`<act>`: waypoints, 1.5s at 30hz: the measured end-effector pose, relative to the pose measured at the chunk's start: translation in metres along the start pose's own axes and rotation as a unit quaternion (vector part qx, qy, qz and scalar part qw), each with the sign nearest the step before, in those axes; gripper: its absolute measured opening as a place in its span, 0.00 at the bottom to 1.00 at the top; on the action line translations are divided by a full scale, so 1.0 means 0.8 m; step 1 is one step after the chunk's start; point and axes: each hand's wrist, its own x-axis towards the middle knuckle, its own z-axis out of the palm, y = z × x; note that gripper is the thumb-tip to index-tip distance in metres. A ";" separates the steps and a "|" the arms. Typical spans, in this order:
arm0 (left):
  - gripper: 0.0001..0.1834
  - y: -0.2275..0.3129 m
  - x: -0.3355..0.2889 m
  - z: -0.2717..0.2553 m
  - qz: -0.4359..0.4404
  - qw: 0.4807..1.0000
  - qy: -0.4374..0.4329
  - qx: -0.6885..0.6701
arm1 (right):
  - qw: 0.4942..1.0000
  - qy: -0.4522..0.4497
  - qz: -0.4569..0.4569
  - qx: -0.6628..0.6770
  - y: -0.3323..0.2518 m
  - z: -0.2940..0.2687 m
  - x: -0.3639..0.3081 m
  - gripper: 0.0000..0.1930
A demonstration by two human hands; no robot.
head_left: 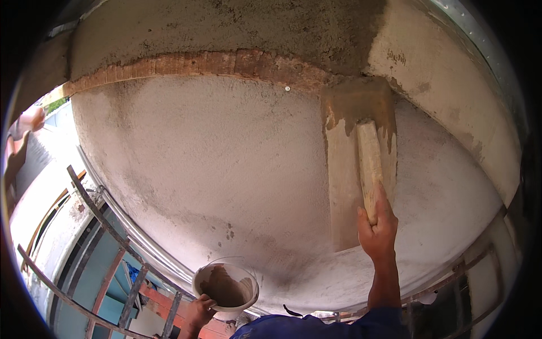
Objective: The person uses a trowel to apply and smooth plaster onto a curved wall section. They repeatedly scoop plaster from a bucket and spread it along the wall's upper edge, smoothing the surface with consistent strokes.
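Observation:
My right hand is wrapped round the handle of a long wooden plastering float, raised at the right of the wall. Wet mortar smears the float's upper end, which meets the lower edge of the plastered band near the corner. Low in the view, my left hand grips the rim of a pale bucket with a thin wire handle. Grey-brown mortar coats the inside of this bucket. Above the float spreads damp, rough mortar, bordered below by a rough reddish-brown strip.
A pale wall surface fills the middle. At the right a smoother beige surface slopes down. Metal pipes run along the lower left, beside a dark ladder-like frame. Another frame stands at the lower right.

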 end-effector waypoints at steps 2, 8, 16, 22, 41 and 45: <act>0.11 0.006 0.002 -0.016 -0.002 1.000 -0.016 0.024 | 0.995 -0.062 0.016 0.074 0.001 -0.019 -0.027 0.33; 0.11 0.039 0.026 -0.061 0.061 0.995 -0.070 0.047 | 0.843 -0.511 -0.011 0.166 -0.016 -0.022 -0.059 0.37; 0.07 0.089 0.042 -0.106 0.115 0.983 -0.089 0.112 | 0.616 -0.762 -0.193 0.054 -0.082 0.132 -0.075 0.36; 0.04 0.102 0.047 -0.099 0.183 0.974 -0.052 0.125 | 0.574 -0.771 -0.275 0.028 -0.133 0.185 -0.079 0.29; 0.10 0.036 -0.008 -0.057 0.014 0.998 0.008 0.054 | 0.913 -0.327 0.017 0.243 -0.018 -0.065 -0.032 0.38; 0.10 0.009 -0.011 -0.024 0.015 0.999 0.005 0.037 | 0.989 -0.029 -0.029 0.140 -0.034 -0.090 0.028 0.36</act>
